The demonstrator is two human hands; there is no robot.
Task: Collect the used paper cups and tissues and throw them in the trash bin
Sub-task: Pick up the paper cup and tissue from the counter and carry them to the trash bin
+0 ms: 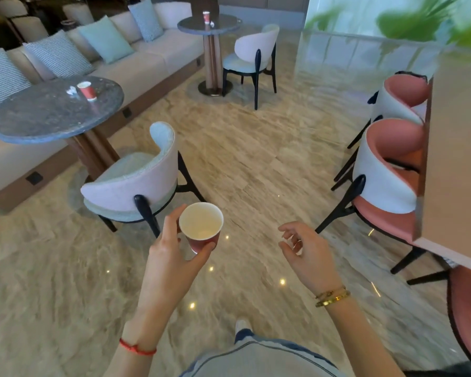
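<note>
One cup in hand, more on the tables

The left hand [172, 257] grips a red paper cup [201, 227] (upright, seemingly empty); the right hand [306, 251] hangs loosely curled, holding nothing.

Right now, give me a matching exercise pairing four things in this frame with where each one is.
Things:
1. held cup
2. near table cup
3. far table cup
4. gold bracelets

Places:
A. right wrist
B. round table beside the sofa, next to a tissue
C. left hand
D. round table at the back

Pairs: 1-C, 2-B, 3-D, 4-A
</note>
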